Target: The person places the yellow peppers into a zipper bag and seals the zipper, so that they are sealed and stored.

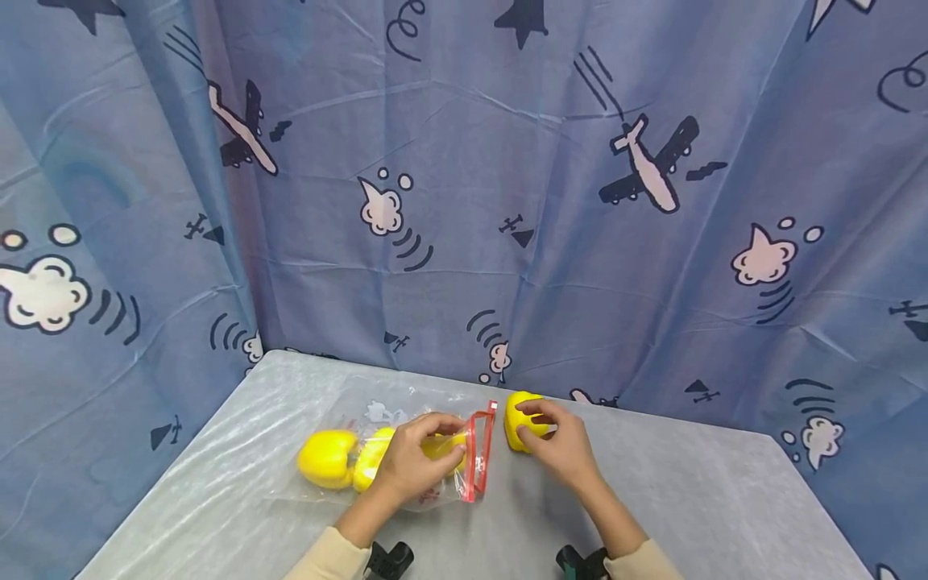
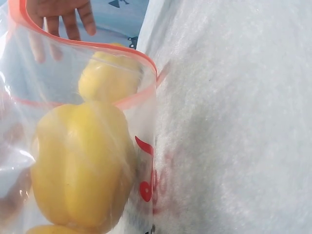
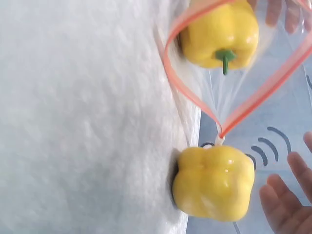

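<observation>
Nearest the person, two dark wrist-mounted camera units [image 1: 391, 558] sit at the cuffs of cream sleeves [image 1: 329, 560], at the front edge of a grey table covered in clear plastic sheeting [image 1: 696, 499].

Just beyond, the left hand [image 1: 409, 463] lies on a clear plastic zip bag with a red-orange seal strip [image 1: 478, 453], its fingers curled over the upper edge of the mouth and pinching it, so the opening stands up and faces right. The bag lies flat on the table and holds yellow bell peppers: one rounded yellow pepper at the closed left end [image 1: 328, 457], another beside it [image 1: 370, 457], partly hidden under the hand, and a third close to the mouth, seen with its green stem [image 3: 222, 30] in the right wrist view.

Just right of the mouth, the right hand [image 1: 561, 443] grips a loose yellow bell pepper [image 1: 524, 420], fingers curled over its top. This pepper rests on the table outside the bag, touching or nearly touching the seal strip's far corner; nothing lies between it and the opening.

Behind the table hangs a blue curtain printed with aeroplanes and clouds [image 1: 507, 201], wrapping the left side as well.
</observation>
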